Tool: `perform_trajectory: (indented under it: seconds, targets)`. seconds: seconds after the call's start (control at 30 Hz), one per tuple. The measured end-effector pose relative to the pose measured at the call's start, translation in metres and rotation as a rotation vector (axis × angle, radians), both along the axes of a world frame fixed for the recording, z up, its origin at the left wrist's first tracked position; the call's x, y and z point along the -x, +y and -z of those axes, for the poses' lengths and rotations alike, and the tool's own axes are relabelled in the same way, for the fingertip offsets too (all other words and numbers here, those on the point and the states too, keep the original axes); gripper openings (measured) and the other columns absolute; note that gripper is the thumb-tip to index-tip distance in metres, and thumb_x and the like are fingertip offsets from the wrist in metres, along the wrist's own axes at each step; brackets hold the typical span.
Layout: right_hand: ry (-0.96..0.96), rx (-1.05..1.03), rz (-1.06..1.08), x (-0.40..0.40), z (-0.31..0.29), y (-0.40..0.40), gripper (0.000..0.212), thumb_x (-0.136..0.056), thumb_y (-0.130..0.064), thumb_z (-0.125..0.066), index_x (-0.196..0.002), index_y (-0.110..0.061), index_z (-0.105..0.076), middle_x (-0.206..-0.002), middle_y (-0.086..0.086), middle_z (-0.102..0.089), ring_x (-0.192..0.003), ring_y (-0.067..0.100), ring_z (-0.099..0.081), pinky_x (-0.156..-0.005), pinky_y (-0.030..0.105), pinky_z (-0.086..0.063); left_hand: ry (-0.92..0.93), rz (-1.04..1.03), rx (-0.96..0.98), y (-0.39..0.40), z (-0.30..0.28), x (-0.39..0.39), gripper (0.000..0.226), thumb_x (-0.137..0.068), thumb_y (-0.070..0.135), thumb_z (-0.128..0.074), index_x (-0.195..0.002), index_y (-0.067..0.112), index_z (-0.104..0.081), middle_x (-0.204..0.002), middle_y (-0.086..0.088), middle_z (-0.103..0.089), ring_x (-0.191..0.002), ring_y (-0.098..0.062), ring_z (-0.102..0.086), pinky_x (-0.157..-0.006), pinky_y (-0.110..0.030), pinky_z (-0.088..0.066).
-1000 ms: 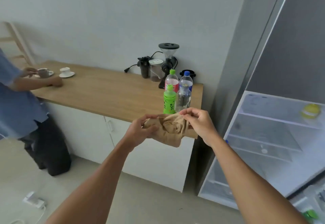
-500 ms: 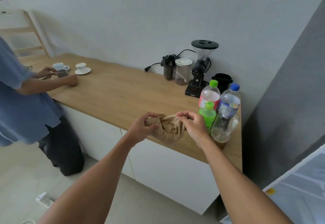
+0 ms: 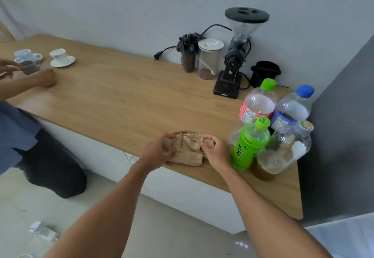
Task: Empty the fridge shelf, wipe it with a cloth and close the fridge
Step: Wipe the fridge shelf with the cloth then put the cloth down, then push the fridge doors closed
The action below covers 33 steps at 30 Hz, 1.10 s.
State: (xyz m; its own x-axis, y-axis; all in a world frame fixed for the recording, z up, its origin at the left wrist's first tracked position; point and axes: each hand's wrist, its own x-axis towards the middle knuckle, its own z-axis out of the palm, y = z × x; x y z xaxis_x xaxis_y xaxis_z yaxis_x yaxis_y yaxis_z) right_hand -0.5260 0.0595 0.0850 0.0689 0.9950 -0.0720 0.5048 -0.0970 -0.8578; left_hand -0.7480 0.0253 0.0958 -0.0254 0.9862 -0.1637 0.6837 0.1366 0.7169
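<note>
Cloth (image 3: pixel 187 149) lay bunched on the near edge of the wooden counter (image 3: pixel 113 95), both my hands on it. Left hand (image 3: pixel 159 151) had its fingers curled over the cloth's left side; right hand (image 3: pixel 214 151) pinched the right side, thumb & fingers closed on a fold. Just right of my right hand stood the green tea bottle (image 3: pixel 250 143), w/ three more bottles packed close behind & beside it: a red-labelled one (image 3: pixel 258 103), a blue-capped one (image 3: pixel 293 108) & a clear one w/ brown liquid (image 3: pixel 283 152).

Step, as I read it: bottles were already out on the counter, so prob. the shelf was emptied & I was at the cloth stage, either setting it down or gathering it. Couldn't tell which. The fridge itself was mostly out of view; only a pale panel at the near right corner.

Next move would need a firm one-hand grip on the cloth, then a turn right to the fridge w/o clipping the tea bottle.
</note>
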Motion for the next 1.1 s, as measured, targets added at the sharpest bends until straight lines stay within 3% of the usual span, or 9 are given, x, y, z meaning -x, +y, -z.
perform_trajectory:
  seconds: [0.1, 0.23, 0.4, 0.53, 0.67, 0.8, 0.9, 1.03, 1.1]
  targets:
    - [-0.121, -0.074, -0.048, 0.002, 0.006, 0.002, 0.026, -0.086, -0.012, -0.069, -0.111, -0.017, -0.074, -0.110, 0.002, -0.073, -0.105, 0.018, -0.064, -0.080, 0.017, -0.037, 0.047, 0.007, 0.014, 0.001, 0.001, 0.000, 0.046, -0.092, 0.032, -0.071, -0.135, 0.039, -0.057, -0.118, 0.000, -0.070, -0.102, -0.024, -0.065, -0.086, -0.036, -0.053]
    - [-0.178, -0.099, -0.041, 0.002, 0.007, -0.001, 0.030, -0.085, -0.015, -0.069, -0.115, -0.015, -0.072, -0.114, 0.006, -0.070, -0.113, 0.025, -0.062, -0.095, 0.027, -0.042, 0.166, 0.022, 0.004, -0.006, -0.004, -0.003, 0.051, -0.095, 0.038, -0.066, -0.143, 0.039, -0.050, -0.131, -0.005, -0.063, -0.118, -0.029, -0.060, -0.097, -0.044, -0.052]
    - [-0.383, -0.232, 0.018, 0.001, -0.003, -0.041, 0.039, -0.091, -0.025, -0.064, -0.130, -0.021, -0.064, -0.118, 0.006, -0.070, -0.110, 0.029, -0.062, -0.087, 0.036, -0.052, 0.200, -0.091, 0.013, -0.032, -0.010, -0.007, 0.055, -0.096, 0.050, -0.060, -0.148, 0.042, -0.044, -0.126, -0.004, -0.046, -0.107, -0.031, -0.062, -0.092, -0.045, -0.054]
    - [-0.345, -0.298, -0.035, -0.007, -0.014, -0.084, 0.038, -0.090, -0.019, -0.065, -0.129, -0.016, -0.066, -0.113, 0.008, -0.070, -0.104, 0.029, -0.064, -0.084, 0.034, -0.051, 0.155, -0.108, -0.050, -0.062, -0.022, -0.020, 0.057, -0.097, 0.044, -0.063, -0.149, 0.032, -0.044, -0.129, -0.002, -0.043, -0.096, -0.024, -0.056, -0.087, -0.039, -0.050]
    - [-0.279, -0.304, -0.105, -0.029, -0.037, -0.129, 0.040, -0.092, -0.021, -0.064, -0.132, -0.014, -0.064, -0.120, 0.008, -0.070, -0.113, 0.026, -0.062, -0.097, 0.032, -0.045, 0.102, -0.085, -0.093, -0.098, -0.044, -0.046, 0.059, -0.097, 0.043, -0.065, -0.150, 0.028, -0.043, -0.132, -0.004, -0.051, -0.119, -0.029, -0.060, -0.092, -0.035, -0.045]
    - [-0.267, -0.318, -0.107, -0.069, -0.072, -0.191, 0.043, -0.094, -0.024, -0.063, -0.135, -0.015, -0.062, -0.130, 0.008, -0.067, -0.122, 0.025, -0.059, -0.104, 0.032, -0.043, 0.075, -0.019, -0.164, -0.148, -0.075, -0.087, 0.057, -0.095, 0.041, -0.068, -0.146, 0.027, -0.046, -0.142, -0.006, -0.056, -0.132, -0.023, -0.056, -0.102, -0.040, -0.047]
    - [-0.303, -0.331, -0.067, -0.114, -0.104, -0.245, 0.043, -0.094, -0.024, -0.064, -0.136, -0.013, -0.060, -0.131, 0.008, -0.065, -0.120, 0.025, -0.060, -0.105, 0.034, -0.045, 0.085, 0.052, -0.220, -0.189, -0.104, -0.127, 0.054, -0.094, 0.039, -0.069, -0.143, 0.027, -0.048, -0.137, -0.006, -0.062, -0.125, -0.025, -0.060, -0.099, -0.040, -0.047]
    - [-0.357, -0.387, 0.028, -0.187, -0.151, -0.310, 0.043, -0.097, -0.027, -0.062, -0.137, -0.013, -0.060, -0.134, 0.005, -0.063, -0.121, 0.020, -0.060, -0.102, 0.027, -0.043, 0.087, 0.189, -0.332, -0.231, -0.145, -0.195, 0.054, -0.095, 0.039, -0.069, -0.143, 0.025, -0.049, -0.129, -0.006, -0.069, -0.093, -0.025, -0.071, -0.092, -0.044, -0.054]
    - [-0.403, -0.397, 0.091, -0.226, -0.173, -0.337, 0.042, -0.099, -0.031, -0.060, -0.138, -0.017, -0.059, -0.138, 0.002, -0.060, -0.125, 0.019, -0.057, -0.103, 0.028, -0.042, 0.088, 0.245, -0.394, -0.250, -0.168, -0.236, 0.052, -0.096, 0.037, -0.067, -0.142, 0.023, -0.049, -0.129, -0.008, -0.069, -0.100, -0.029, -0.070, -0.089, -0.043, -0.055]
